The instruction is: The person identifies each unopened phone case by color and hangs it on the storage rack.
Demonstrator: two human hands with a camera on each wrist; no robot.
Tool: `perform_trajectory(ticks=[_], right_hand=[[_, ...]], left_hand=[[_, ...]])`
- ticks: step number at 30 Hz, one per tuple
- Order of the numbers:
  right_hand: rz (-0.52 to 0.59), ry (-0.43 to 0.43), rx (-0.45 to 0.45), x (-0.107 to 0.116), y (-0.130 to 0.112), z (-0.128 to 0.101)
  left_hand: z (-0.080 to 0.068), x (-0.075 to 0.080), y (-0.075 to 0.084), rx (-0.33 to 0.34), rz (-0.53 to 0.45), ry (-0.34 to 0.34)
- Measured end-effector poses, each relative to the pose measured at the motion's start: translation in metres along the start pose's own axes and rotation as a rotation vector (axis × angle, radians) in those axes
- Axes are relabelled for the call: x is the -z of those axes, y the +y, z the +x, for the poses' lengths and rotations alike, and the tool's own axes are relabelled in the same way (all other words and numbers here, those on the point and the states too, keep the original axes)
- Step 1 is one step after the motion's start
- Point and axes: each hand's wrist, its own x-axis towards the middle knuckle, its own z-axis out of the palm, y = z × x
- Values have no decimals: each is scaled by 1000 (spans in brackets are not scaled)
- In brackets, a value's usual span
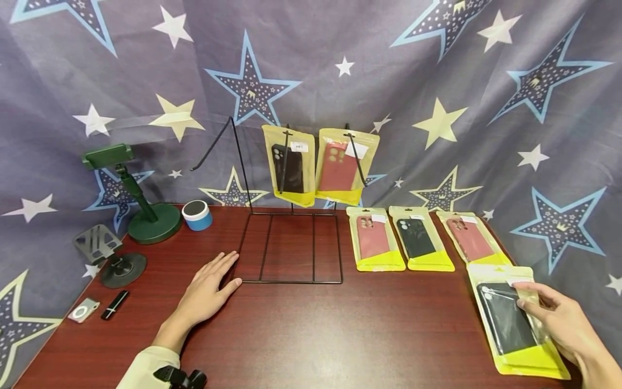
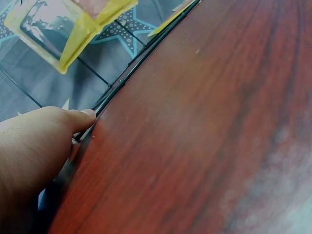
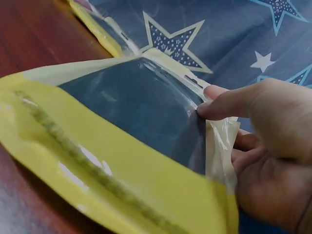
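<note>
At the right of the head view, my right hand [image 1: 559,319] pinches the side of a clear-fronted pouch with a yellow bottom, holding a black phone case [image 1: 507,319]. The right wrist view shows the thumb on the pouch's front, over the dark case [image 3: 131,107], with other fingers behind. My left hand [image 1: 209,289] lies on the table with fingers extended, touching the left front corner of a black wire display rack [image 1: 291,282]. On the rack's hooks hang a pouched black phone case [image 1: 293,173] and a pouched red phone case [image 1: 337,170].
Right of the rack lie pouched cases: a pink one [image 1: 371,237], a black one [image 1: 415,237] and another pink one [image 1: 468,237]. At left stand a green phone stand [image 1: 154,222], a blue-and-white round container [image 1: 197,216], a grey stand [image 1: 123,270] and small gadgets [image 1: 115,305].
</note>
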Motion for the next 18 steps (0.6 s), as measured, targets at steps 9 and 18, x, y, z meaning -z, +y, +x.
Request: perform_trajectory(ticks=[9, 18], right_hand=[[226, 49, 59, -8, -26, 0], [302, 99, 241, -17, -79, 4]], left_hand=[[0, -1, -1, 4, 1, -5], [-1, -2, -3, 1, 0, 8]])
